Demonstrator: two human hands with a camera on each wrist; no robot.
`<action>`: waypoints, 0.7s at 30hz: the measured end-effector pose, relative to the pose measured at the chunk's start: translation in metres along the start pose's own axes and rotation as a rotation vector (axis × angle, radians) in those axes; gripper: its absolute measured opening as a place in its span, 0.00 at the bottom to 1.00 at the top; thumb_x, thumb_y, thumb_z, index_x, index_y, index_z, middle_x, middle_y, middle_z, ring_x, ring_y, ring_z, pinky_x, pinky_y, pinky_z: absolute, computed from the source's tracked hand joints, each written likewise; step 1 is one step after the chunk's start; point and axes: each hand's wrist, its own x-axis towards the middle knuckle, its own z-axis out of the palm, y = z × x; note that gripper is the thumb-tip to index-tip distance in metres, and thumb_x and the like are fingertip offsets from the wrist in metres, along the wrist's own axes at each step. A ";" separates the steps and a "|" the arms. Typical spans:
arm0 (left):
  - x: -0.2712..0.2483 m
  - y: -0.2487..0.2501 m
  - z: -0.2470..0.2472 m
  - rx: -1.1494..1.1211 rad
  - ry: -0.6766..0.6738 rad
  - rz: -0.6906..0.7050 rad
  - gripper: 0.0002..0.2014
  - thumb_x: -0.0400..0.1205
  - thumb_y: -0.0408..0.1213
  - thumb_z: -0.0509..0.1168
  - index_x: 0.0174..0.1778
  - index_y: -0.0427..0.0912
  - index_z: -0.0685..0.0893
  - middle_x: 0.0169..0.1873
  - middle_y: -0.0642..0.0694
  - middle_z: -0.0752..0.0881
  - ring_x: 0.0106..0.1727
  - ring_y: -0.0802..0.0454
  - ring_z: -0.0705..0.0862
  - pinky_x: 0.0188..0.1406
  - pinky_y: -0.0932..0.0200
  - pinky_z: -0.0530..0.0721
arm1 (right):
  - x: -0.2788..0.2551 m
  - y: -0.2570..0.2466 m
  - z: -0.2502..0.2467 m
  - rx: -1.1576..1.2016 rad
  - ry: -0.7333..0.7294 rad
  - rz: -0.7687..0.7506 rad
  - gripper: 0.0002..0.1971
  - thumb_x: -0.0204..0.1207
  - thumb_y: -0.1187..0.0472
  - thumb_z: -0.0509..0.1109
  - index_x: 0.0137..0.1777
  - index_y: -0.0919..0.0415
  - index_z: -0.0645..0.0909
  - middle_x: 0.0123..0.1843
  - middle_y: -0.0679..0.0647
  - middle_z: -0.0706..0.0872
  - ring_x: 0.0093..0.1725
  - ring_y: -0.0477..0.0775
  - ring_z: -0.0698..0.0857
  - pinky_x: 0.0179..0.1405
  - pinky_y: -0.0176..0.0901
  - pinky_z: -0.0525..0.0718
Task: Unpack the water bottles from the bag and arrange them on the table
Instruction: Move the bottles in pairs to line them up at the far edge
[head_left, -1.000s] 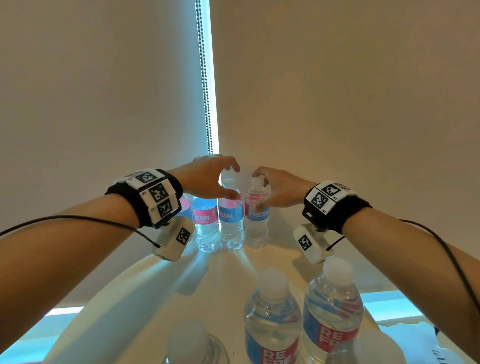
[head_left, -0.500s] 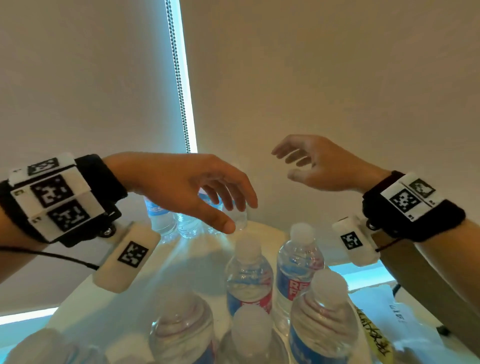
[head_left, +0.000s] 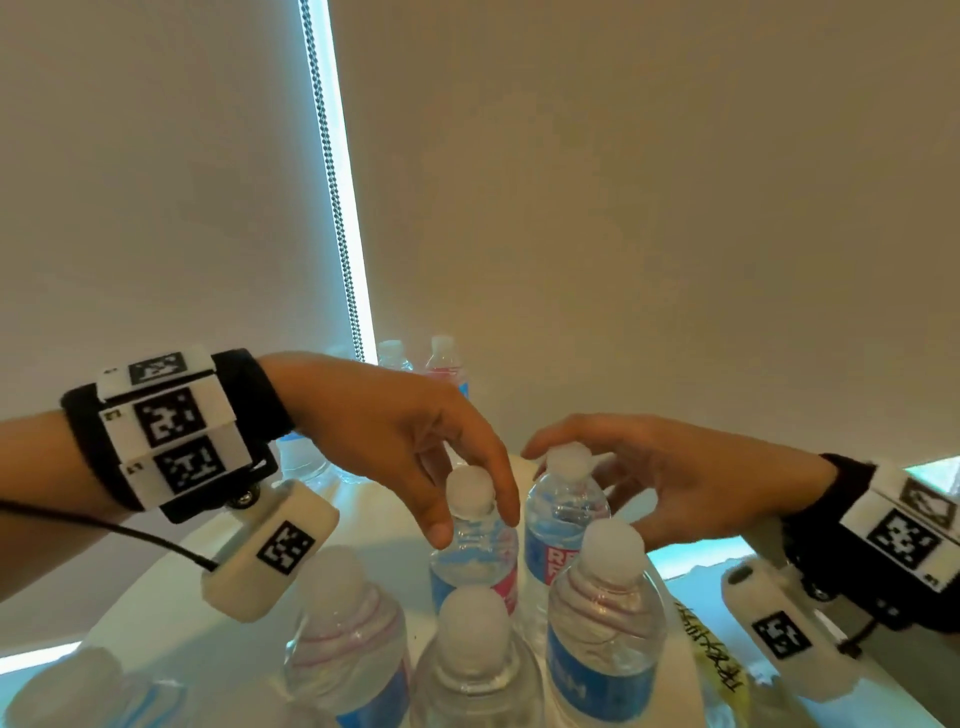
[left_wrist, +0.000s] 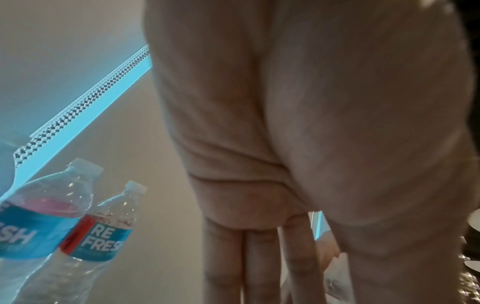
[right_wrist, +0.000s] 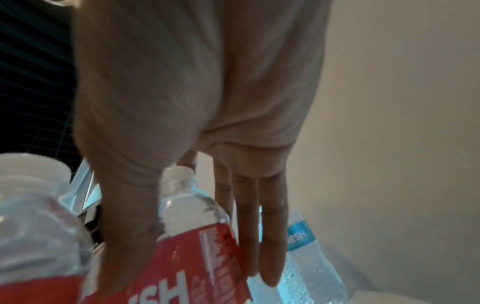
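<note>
The white worktop (head_left: 171, 587) runs back to a curved far edge close under the beige roller blinds (head_left: 623, 182), where a bead chain (head_left: 332, 171) hangs beside a bright slit of window. A small row of water bottles (head_left: 441, 358) stands at that far edge, just beside the blinds, with little room behind them. In the near half, the worktop is crowded: a cluster of upright bottles (head_left: 605, 613) with white caps fills the middle, standing close together, some apparently touching. A bare strip of surface lies on the left, under the left forearm. To the right, past the worktop's edge, lies something white with black handwriting (head_left: 719, 660); it is too blurred to read.

The left hand (head_left: 395, 431) reaches down from the left over one bottle (head_left: 475, 540) in the middle of the cluster, thumb and fingers curled round its neck just beneath the cap, gripping it. In the left wrist view its fingers (left_wrist: 259, 257) point downward, and two far bottles appear beyond them.

The right hand (head_left: 670, 478) comes in from the right at the neighbouring bottle (head_left: 563, 519), which stands just beside the first. In the right wrist view the thumb (right_wrist: 124, 236) lies along one side of that red-labelled bottle and the nearly straight fingers (right_wrist: 246, 226) along the other, holding its shoulder between them in a narrow spread. Both bottles stand upright.
</note>
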 end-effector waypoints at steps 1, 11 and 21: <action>-0.001 -0.001 0.001 0.020 -0.005 0.027 0.35 0.63 0.73 0.71 0.58 0.53 0.90 0.54 0.45 0.93 0.56 0.41 0.92 0.54 0.35 0.90 | 0.000 0.000 0.002 0.017 0.018 -0.003 0.36 0.71 0.62 0.84 0.75 0.40 0.72 0.70 0.39 0.83 0.62 0.55 0.91 0.58 0.53 0.92; -0.029 -0.024 -0.011 -0.286 0.148 0.039 0.16 0.80 0.31 0.74 0.64 0.41 0.85 0.57 0.41 0.90 0.54 0.41 0.92 0.52 0.52 0.90 | 0.023 -0.012 -0.011 0.033 0.169 -0.044 0.31 0.69 0.61 0.85 0.67 0.37 0.77 0.63 0.42 0.87 0.57 0.57 0.93 0.49 0.58 0.94; -0.097 -0.072 -0.013 -0.344 0.470 -0.353 0.17 0.74 0.44 0.76 0.59 0.49 0.89 0.50 0.38 0.93 0.46 0.52 0.90 0.51 0.52 0.92 | 0.138 -0.023 -0.002 -0.111 0.252 -0.077 0.33 0.68 0.54 0.85 0.71 0.43 0.73 0.61 0.52 0.85 0.40 0.47 0.90 0.42 0.37 0.89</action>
